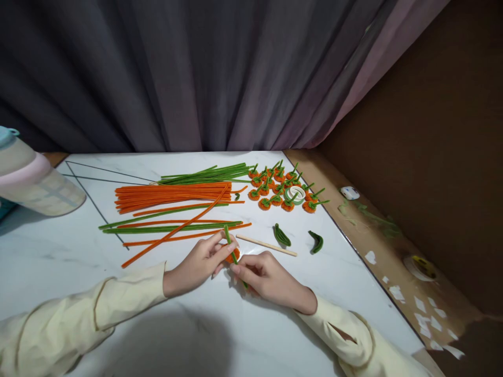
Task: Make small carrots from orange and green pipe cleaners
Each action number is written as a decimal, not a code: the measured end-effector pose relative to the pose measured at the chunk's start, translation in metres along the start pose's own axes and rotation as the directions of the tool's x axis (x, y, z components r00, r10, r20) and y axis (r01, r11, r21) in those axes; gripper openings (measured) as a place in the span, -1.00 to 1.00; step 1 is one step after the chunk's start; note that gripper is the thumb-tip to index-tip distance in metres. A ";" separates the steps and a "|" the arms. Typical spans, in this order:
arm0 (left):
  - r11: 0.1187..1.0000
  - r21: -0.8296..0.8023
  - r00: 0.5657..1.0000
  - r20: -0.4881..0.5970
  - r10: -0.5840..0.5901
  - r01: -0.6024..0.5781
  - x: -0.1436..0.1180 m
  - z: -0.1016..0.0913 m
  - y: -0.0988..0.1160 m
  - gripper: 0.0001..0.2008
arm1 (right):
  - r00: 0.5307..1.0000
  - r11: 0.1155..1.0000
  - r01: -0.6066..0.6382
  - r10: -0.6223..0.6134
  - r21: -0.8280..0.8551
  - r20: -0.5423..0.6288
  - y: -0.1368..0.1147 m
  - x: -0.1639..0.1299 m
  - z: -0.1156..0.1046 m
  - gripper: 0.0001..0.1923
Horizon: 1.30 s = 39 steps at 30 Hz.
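Observation:
Near the front middle of the white table, my left hand (198, 263) pinches a small coiled orange pipe-cleaner piece (233, 256). A green pipe cleaner (227, 234) crosses over it, its upper end pointing up and away. My right hand (273, 277) grips that green pipe cleaner lower down, thumb and forefinger pressed together. Its lower end shows beneath my right fingers. Just beyond my hands lies a thin wooden stick (267, 244). Two curled dark green pieces (282, 235) rest to the right of it. My fingers partly cover the orange piece.
A bundle of orange pipe cleaners (168, 197) lies behind, with green pipe cleaners (208, 173) beyond it and several loose ones in front. Several small orange pumpkin shapes (264, 204) with green stems surround a tape roll (301, 196). A bottle (47, 191) stands left; paper scraps (396, 294) lie right.

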<state>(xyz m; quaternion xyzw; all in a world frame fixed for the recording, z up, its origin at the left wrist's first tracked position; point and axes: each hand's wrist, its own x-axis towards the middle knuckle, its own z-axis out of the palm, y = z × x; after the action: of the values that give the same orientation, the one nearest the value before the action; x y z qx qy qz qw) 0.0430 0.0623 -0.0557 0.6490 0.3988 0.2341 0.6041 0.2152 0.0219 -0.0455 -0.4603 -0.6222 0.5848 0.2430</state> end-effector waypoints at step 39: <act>0.220 0.798 0.319 -0.036 0.947 -0.561 -0.010 -0.044 0.028 -0.79 | 1.000 1.000 -0.010 0.010 -0.013 0.025 -0.047 -0.021 -0.011 -0.67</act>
<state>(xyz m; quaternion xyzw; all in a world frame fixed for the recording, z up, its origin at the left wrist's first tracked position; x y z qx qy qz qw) 0.0090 0.0819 -0.0193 0.8295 0.2049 0.5192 -0.0166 0.2207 0.0142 0.0067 -0.4576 -0.6268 0.5875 0.2293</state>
